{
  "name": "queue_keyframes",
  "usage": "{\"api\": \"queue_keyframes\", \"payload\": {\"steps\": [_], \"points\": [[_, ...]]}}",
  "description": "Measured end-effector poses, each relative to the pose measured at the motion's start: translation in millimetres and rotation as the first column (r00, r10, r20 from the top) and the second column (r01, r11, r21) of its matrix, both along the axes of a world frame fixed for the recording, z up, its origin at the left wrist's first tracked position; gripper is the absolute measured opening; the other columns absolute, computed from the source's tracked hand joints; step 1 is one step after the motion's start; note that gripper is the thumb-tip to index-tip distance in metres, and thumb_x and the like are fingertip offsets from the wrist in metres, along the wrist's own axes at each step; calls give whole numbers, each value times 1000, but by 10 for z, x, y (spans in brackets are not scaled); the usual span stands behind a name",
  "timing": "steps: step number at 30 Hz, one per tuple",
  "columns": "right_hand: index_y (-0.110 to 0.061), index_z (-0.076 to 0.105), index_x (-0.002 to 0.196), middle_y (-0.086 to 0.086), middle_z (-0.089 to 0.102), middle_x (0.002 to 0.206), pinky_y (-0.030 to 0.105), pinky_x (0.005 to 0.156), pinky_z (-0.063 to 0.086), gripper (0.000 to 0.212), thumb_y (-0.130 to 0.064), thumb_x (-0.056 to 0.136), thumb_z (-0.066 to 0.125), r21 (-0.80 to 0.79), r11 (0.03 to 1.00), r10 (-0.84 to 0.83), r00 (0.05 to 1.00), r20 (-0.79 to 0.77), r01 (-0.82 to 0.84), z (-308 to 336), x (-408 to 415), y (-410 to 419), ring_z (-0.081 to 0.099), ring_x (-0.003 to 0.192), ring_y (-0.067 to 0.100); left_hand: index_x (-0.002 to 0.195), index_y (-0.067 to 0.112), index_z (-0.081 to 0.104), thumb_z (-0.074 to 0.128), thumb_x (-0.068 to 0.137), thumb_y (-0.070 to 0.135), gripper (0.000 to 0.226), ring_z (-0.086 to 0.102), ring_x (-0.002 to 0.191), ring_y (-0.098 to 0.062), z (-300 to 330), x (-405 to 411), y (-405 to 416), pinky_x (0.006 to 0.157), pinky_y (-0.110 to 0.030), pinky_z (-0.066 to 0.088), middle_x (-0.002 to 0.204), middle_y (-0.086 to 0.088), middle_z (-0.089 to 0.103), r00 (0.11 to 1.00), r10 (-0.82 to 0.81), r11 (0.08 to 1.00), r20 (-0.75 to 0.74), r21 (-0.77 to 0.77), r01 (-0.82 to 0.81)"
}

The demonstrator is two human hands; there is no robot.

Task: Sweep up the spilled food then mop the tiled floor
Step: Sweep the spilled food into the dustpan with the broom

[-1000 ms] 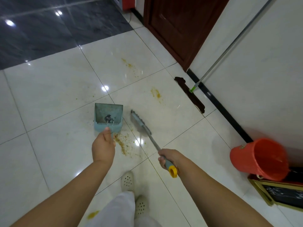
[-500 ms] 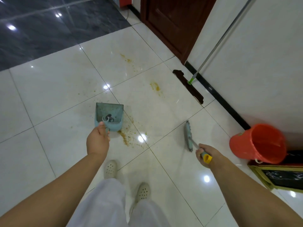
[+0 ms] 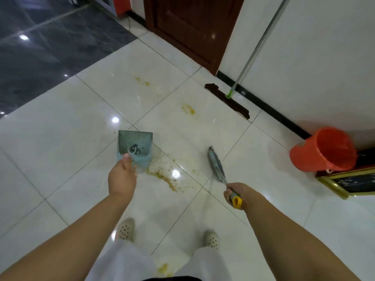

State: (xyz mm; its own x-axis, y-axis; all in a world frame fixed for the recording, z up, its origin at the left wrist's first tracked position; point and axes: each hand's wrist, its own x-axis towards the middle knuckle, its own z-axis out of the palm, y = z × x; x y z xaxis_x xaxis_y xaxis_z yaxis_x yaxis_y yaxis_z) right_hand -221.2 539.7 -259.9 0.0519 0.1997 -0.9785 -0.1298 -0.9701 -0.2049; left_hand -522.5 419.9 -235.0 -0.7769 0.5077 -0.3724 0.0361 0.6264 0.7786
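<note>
My left hand (image 3: 121, 176) grips the handle of a teal dustpan (image 3: 135, 146) that rests on the white tiled floor (image 3: 60, 142). A patch of spilled food (image 3: 164, 174), pale rice with yellow sauce, lies just right of the dustpan. My right hand (image 3: 235, 192) holds the yellow-tipped handle of a small grey broom (image 3: 216, 167), whose head is to the right of the spill. More yellow stains (image 3: 188, 109) lie farther off, and one yellow smear (image 3: 163, 267) sits between my legs. A mop (image 3: 227, 101) with a brown head leans on the wall.
An orange bucket (image 3: 322, 152) stands at the right by the wall, beside a gold-framed blackboard (image 3: 349, 183). A dark wooden door (image 3: 192, 27) is ahead. Dark grey tiles (image 3: 50, 47) cover the far left. My feet in pale perforated shoes (image 3: 125, 229) stand behind the spill.
The broom swung from beside the dustpan out to the right, then came partway back toward the spill. The dustpan and my left hand stayed put.
</note>
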Motion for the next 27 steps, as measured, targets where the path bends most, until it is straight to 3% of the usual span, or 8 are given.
{"api": "queue_keyframes", "payload": {"steps": [7,12,16,19,22,25,27], "points": [[-4,45,111,10,44,67,15,29,40,16,-4,94,48,-39,999,2,1000,-28,-3,-7,-1467,-639,42,24,13,95,5,62,23,101,48,58,54,69,-23,88,-1104,-122,69,-32,45,76,-7,58,977,-210,976,16,53,209],[-2,46,92,8,42,39,13,27,37,5,-5,96,45,-52,998,-32,994,-108,26,175,-1934,-963,36,22,10,73,9,54,22,101,47,57,54,68,-25,150,-1416,-183,65,-30,43,68,-8,56,952,-306,950,-22,50,307],[-3,43,84,8,43,34,13,26,35,14,-6,98,43,-15,994,-112,989,-92,111,272,-1917,-1134,34,21,9,66,13,50,22,100,50,58,54,64,-25,136,-1467,-219,63,-33,46,67,-10,56,930,-366,928,-41,53,368],[-4,42,85,10,45,32,12,26,36,14,-6,98,43,24,982,-187,981,-56,189,281,-1676,-1215,34,21,9,79,7,57,22,100,50,59,54,68,-24,140,-1423,-213,67,-33,46,76,-9,58,922,-387,921,-31,37,388],[-3,43,86,10,45,32,12,27,36,14,-7,99,42,57,957,-283,959,-29,284,265,-1331,-1272,33,21,8,80,8,58,22,99,51,60,56,68,-26,85,-1396,-210,70,-39,51,74,-9,59,909,-417,909,-22,19,417],[-2,42,84,12,44,53,12,27,35,16,-7,99,41,91,930,-360,932,37,355,211,-958,-1332,34,21,7,96,-1,62,23,98,54,67,53,65,-24,-6,-1345,-204,70,-44,52,71,-8,56,903,-427,904,50,4,427],[-3,41,83,9,37,64,11,28,36,17,-7,100,40,106,908,-412,910,49,405,164,-751,-1373,35,21,8,104,-5,59,25,97,55,69,49,63,-25,-42,-1297,-175,70,-48,52,71,-18,55,903,-422,906,85,-3,424]]}}
